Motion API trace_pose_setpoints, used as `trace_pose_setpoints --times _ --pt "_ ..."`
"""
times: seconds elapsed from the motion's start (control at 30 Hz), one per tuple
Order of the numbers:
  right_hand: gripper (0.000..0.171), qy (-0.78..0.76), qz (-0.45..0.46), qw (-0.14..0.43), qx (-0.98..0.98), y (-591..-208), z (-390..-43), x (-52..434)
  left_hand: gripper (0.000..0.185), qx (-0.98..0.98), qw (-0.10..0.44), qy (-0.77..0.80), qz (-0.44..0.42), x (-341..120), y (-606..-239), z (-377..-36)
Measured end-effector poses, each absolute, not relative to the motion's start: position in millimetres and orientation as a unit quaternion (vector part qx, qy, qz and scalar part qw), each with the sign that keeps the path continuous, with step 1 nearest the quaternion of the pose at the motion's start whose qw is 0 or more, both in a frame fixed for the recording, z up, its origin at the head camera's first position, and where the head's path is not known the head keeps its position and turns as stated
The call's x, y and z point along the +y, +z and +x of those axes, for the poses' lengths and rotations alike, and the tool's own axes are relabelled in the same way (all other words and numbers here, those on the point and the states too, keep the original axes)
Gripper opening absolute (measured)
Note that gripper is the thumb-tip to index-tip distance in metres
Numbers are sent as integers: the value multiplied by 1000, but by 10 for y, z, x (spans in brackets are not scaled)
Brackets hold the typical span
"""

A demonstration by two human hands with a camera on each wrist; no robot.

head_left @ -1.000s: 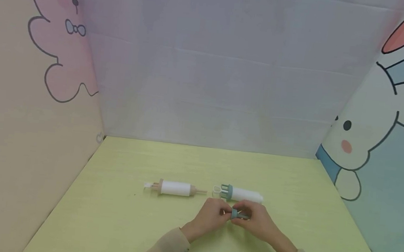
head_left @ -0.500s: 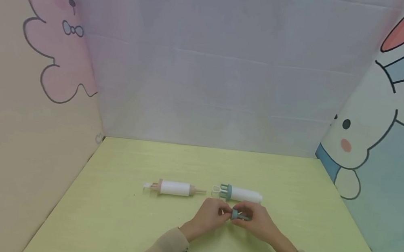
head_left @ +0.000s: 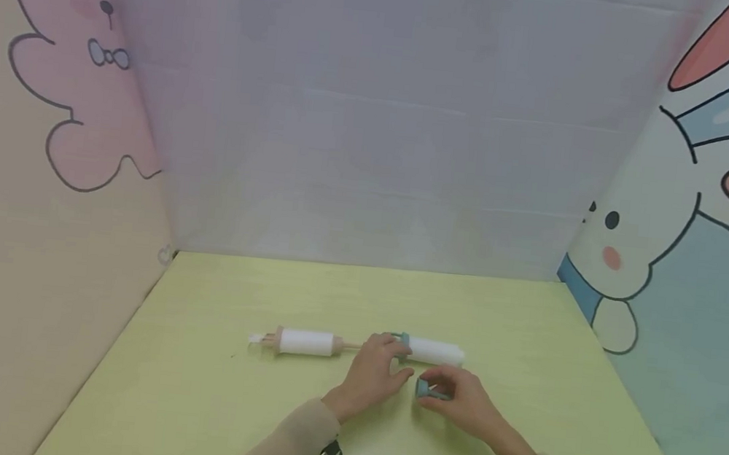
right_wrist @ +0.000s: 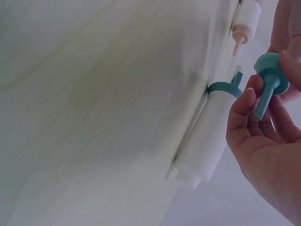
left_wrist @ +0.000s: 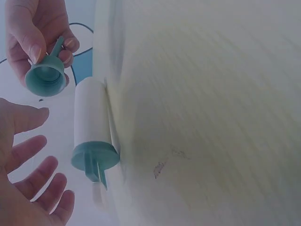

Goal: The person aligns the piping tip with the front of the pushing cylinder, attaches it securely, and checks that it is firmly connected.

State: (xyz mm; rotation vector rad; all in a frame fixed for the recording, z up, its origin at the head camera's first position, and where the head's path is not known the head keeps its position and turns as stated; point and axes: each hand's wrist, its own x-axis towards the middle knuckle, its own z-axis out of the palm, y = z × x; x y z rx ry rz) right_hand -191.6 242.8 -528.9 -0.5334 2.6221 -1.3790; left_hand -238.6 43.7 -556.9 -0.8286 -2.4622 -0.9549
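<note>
Teal nozzle cap (right_wrist: 269,77): smooth matt plastic. White syringe barrel (left_wrist: 91,117): matt plastic with teal plastic collar. Table top (head_left: 204,388): pale yellow-green wood-grain laminate, smooth, low sheen.

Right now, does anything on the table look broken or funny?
Yes: the white roller with teal ends has lost one end. Its right end is bare, and the right hand holds the loose teal cap. The left hand reaches toward that roller's teal end. The other roller lies whole.
</note>
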Motion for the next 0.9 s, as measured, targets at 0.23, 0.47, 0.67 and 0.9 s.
trace_pose_setpoints --times 0.23,0.47,0.67,0.9 --pt "33 -448 -186 55 873 -5287 -1890 2435 47 -889 202 -292 -290 569 -5526 -2486" --pt "33 -458 -184 65 867 -5289 -1867 2436 63 -920 151 -222 -284 592 -5520 -2569" --pt "33 -460 -182 73 866 -5279 -1849 2438 63 -927 128 -189 -299 647 -5538 -2675" --pt "35 -459 -178 74 867 -5285 -1850 2436 61 -942 65 -124 -305 755 -5546 -2731"
